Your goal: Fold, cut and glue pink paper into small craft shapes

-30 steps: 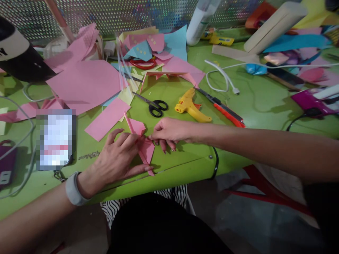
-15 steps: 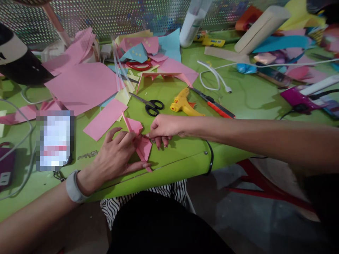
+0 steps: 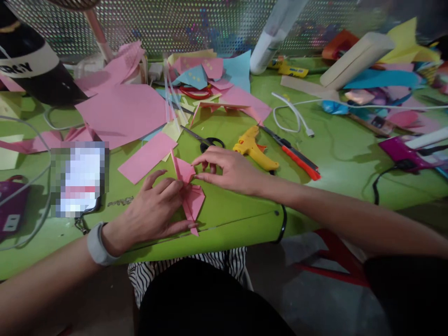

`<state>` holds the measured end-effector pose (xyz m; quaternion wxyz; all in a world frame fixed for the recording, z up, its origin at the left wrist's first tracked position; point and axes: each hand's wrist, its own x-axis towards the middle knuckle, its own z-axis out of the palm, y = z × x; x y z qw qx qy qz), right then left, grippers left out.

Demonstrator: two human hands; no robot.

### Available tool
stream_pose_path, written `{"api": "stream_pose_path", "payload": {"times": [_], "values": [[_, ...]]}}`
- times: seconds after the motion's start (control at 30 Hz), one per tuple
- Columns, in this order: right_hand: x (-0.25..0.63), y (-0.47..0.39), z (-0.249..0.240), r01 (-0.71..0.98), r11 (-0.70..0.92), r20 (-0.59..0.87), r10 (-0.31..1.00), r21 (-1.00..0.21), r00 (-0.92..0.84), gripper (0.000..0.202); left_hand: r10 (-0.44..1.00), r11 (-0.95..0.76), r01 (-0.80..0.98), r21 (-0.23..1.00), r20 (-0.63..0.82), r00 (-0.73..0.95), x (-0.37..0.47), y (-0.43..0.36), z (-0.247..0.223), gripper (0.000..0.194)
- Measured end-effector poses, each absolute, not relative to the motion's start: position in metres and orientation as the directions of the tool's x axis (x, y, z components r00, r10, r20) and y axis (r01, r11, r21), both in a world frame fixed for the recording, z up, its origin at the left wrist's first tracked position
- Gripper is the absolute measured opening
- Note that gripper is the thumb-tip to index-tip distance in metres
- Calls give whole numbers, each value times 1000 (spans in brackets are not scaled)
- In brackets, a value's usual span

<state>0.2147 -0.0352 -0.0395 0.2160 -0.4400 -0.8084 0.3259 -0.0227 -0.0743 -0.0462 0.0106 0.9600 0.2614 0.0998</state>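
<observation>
A folded pink paper (image 3: 193,200) with several creases and pointed ends lies on the green table near its front edge. My left hand (image 3: 157,200) holds it down from the left, fingertips on its middle and thumb near its lower end. At the paper's upper right edge, my right hand (image 3: 224,170) pinches a corner between thumb and forefinger. Black-handled scissors (image 3: 211,143) lie just behind my right hand, which partly hides them. A yellow glue gun (image 3: 255,148) rests to the right of them.
Beside the glue gun is a red and black cutter knife (image 3: 294,156). A pink paper strip (image 3: 147,157) and larger pink sheets (image 3: 122,114) lie behind and left. A phone (image 3: 82,179) is left of my left hand. A white cable (image 3: 287,116) curls at the back.
My right hand has shifted from the paper's middle up to its upper right edge, and its fingers have unfolded into a pinch. My left hand stays on the paper. The camera view has shifted slightly.
</observation>
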Motion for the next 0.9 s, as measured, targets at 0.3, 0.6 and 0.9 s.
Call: {"api": "stream_pose_path", "payload": {"times": [0.3, 0.6, 0.9], "values": [[212, -45, -52, 658, 393, -31, 844, -642, -535, 20, 497, -866, 494, 73, 218, 840, -21, -74, -44, 58], [212, -39, -52, 615, 441, 1, 814, -654, -581, 26, 497, -863, 504, 36, 247, 832, -26, -75, -40, 44], [210, -33, -55, 625, 583, 100, 768, -519, -633, 15, 458, -889, 444, 112, 210, 864, -30, -71, -38, 52]]}}
